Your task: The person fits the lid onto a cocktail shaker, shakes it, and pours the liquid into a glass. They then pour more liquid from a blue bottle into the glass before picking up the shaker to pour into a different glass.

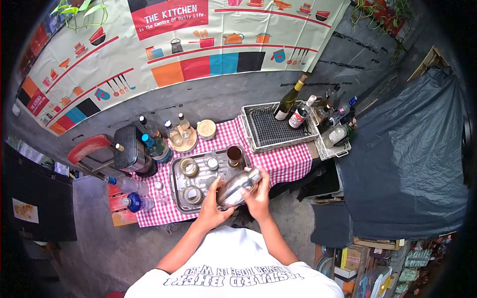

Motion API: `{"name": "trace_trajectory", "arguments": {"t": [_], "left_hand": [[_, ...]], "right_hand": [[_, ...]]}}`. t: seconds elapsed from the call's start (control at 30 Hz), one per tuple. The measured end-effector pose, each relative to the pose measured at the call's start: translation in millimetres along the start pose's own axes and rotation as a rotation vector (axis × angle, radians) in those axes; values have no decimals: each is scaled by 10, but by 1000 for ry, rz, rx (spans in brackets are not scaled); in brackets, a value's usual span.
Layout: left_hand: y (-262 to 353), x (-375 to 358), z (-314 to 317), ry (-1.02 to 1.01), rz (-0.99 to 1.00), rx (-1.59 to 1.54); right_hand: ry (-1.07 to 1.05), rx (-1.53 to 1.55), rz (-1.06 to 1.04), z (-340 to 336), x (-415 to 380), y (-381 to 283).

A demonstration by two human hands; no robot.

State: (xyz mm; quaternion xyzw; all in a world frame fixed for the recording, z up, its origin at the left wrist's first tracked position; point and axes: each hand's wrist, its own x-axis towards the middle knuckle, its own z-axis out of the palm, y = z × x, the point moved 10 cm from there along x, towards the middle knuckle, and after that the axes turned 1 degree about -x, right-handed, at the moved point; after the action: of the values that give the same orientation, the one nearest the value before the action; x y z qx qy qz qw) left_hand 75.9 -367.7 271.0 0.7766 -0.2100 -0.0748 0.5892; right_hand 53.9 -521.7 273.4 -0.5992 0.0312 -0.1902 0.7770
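Note:
A metal cocktail shaker [232, 191] is held tilted in front of my chest, its capped end pointing up to the right. My left hand [214, 207] grips the lower end of its body. Around the top end, my right hand [258, 194] is closed with the thumb along the side. Just behind the shaker lies a metal tray [175, 184] on the checked cloth. On it stand a glass of dark liquid [234, 155], a small glass with something white [212, 162], and two jars, the rear jar [189, 168] and the front jar [193, 195].
Bottles stand left of the tray, including a blue bottle [135, 202] and a clear bottle [130, 185] lying or leaning. A black container [130, 149] is behind them. At the right, a wire basket [256, 147] holds two bottles. A dark tarp [402, 164] covers something further right.

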Motion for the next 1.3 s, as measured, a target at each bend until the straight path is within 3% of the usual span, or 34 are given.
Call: {"name": "trace_trajectory", "arguments": {"t": [0.1,0.17,0.23,0.43,0.53,0.63,0.77,0.8,0.87,1.1,1.2,1.3], "left_hand": [[80,-8,-226,41,102,69],[221,28,-393,85,168,82],[293,39,-468,53,227,177],[200,-26,-731,16,230,211],[-23,-86,-839,-30,143,152],[-143,-147,-999,-1,121,89],[-395,-183,-1086,17,112,14],[-456,-164,-1060,-28,99,-59],[-507,-163,-1083,-9,98,-82],[-499,-147,-1191,31,146,-60],[-361,-127,-1220,49,160,20],[-268,-77,-1184,98,151,-6]], "right_hand": [[186,405,318,-6,-58,395],[178,428,338,66,-137,661],[272,632,520,229,-317,951],[328,687,556,530,-470,1156],[328,405,399,548,-358,884],[168,58,197,698,-165,588],[-15,-55,-9,1197,-50,143],[-115,-332,-82,1319,-20,54],[-216,-555,-227,1555,-80,-168],[-289,-613,-330,1738,-132,-172],[-110,-80,-60,1369,-24,199],[79,226,114,1031,120,382]]}}
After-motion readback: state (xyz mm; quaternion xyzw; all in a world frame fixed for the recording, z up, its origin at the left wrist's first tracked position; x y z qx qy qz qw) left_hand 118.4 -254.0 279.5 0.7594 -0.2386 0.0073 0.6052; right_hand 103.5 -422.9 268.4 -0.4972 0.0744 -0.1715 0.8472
